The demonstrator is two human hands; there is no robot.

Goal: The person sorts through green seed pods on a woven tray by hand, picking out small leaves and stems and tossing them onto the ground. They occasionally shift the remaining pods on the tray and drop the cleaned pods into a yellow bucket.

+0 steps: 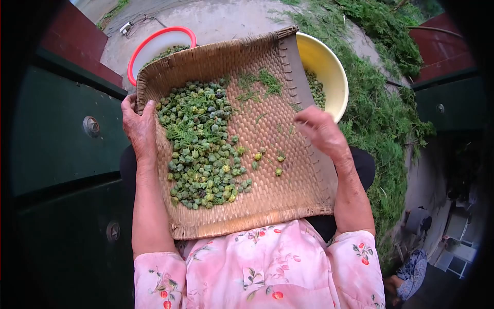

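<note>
Left hand (138,126) clamped the tray (288,201) rim to steady it on the lap, pods (203,149) heaped left, while right hand (321,131) hovered open over twigs (260,82).

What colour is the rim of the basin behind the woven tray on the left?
Red: the basin rim is red around a white inside, seen in the head view.

Green pods (203,149), tan woven tray (267,201), yellow bowl (324,64)

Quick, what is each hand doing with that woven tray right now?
Left hand: closed on the rim of the woven tray, thumb inside by the green pods.
Right hand: over the tray's right side, blurred; grip cannot be told.
</note>
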